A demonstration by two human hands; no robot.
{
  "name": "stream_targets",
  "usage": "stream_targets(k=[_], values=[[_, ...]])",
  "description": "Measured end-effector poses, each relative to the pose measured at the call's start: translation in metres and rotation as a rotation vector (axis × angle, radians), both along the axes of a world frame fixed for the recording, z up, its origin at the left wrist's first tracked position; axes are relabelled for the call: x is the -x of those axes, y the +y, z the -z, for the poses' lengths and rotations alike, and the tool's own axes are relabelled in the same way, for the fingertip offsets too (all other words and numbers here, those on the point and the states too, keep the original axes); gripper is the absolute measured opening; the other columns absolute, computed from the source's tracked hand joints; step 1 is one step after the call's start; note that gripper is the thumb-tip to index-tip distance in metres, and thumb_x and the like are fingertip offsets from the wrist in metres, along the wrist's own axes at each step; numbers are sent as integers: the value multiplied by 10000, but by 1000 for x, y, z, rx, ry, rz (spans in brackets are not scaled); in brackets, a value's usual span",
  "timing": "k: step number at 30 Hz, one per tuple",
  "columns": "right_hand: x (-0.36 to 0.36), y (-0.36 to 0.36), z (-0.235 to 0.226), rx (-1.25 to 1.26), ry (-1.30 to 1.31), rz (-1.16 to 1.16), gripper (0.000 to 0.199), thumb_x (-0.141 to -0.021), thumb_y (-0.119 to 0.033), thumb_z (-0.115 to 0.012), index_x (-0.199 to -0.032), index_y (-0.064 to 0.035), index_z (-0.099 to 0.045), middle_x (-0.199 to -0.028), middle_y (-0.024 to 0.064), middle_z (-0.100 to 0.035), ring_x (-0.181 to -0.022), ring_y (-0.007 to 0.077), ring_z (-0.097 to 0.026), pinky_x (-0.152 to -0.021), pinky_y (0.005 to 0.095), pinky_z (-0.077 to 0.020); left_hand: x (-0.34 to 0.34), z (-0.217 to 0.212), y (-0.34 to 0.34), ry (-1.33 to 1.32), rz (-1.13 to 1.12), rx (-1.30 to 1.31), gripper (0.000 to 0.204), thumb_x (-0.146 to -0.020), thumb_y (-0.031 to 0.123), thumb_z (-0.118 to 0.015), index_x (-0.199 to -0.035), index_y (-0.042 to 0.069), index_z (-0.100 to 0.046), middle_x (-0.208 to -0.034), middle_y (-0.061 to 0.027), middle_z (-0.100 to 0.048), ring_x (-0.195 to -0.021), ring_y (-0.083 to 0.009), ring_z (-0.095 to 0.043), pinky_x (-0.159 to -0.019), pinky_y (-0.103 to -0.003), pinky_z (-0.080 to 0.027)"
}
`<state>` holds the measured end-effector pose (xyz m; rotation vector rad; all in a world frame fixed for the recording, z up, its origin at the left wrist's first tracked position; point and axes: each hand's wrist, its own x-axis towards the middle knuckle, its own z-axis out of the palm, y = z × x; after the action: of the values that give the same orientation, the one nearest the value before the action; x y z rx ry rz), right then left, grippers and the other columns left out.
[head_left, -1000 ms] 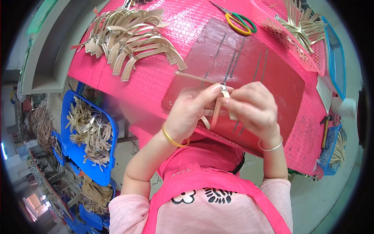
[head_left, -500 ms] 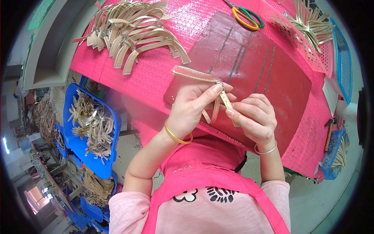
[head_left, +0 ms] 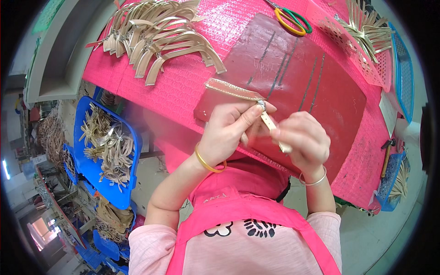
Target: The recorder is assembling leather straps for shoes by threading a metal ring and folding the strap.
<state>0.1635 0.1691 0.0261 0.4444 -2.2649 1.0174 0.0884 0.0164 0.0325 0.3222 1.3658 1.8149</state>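
My left hand [head_left: 228, 129] pinches a small metal buckle where two beige straps meet. One glittery beige strap [head_left: 231, 90] runs from there up and left across the dark red mat [head_left: 311, 87]. My right hand [head_left: 300, 142] grips the narrow beige strap [head_left: 273, 128] that passes through the buckle, thumb and fingers closed around it. Both hands work over the near edge of the mat, above my pink apron. Gold and silver bangles sit on my wrists.
A heap of finished beige straps [head_left: 158, 39] lies at the far left of the pink table [head_left: 183, 87]. Scissors with green and yellow handles [head_left: 291, 17] lie at the far edge. A pink basket [head_left: 362, 41] holds more straps. A blue crate [head_left: 107, 151] of straps stands on the floor at left.
The narrow strap has been pulled further through the buckle toward my right hand. The glittery strap now lies stretched out flat to the left on the mat.
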Motion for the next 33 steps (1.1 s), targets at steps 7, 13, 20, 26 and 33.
stream_targets(k=[7,13,20,26,33], values=[[14,-14,-7,935,-608,137,66,-772,-54,-584,-781,6,-610,-667,-21,-573,-585,12,-463,-475,150,-339,-2,4,-9,501,-29,193,151,-817,90,-519,-780,-56,-534,-624,-55,-497,-542,-102,-459,-492,-247,-365],[8,-26,1,1208,-586,-53,139,-813,-37,-520,-909,43,-581,-800,115,-613,-589,117,-571,-552,209,-461,-5,16,-9,703,-315,226,96,-710,-45,-564,-805,-52,-561,-673,-121,-584,-607,-193,-602,-535,-253,-453],[18,-32,13,1650,-702,-228,129,-829,-123,-525,-832,3,-555,-689,92,-595,-515,119,-554,-502,208,-445,-11,8,-11,560,-390,288,409,-716,-65,-536,-1109,6,-448,-733,-135,-601,-650,-204,-612,-541,-279,-465],[19,-42,16,1755,-702,-326,138,-830,-137,-533,-730,-47,-504,-578,38,-530,-389,75,-425,-384,192,-334,5,-1,-15,987,-54,428,603,-704,-57,-520,-1260,66,-323,-771,-168,-590,-624,-307,-579,-548,-350,-456],[13,-45,18,1704,-807,-218,197,-816,-132,-544,-656,-92,-436,-530,-25,-426,-414,39,-320,-409,203,-291,4,8,-12,816,-88,479,248,-703,-26,-580,-944,-18,-518,-697,-123,-616,-656,-184,-632,-561,-244,-481]])
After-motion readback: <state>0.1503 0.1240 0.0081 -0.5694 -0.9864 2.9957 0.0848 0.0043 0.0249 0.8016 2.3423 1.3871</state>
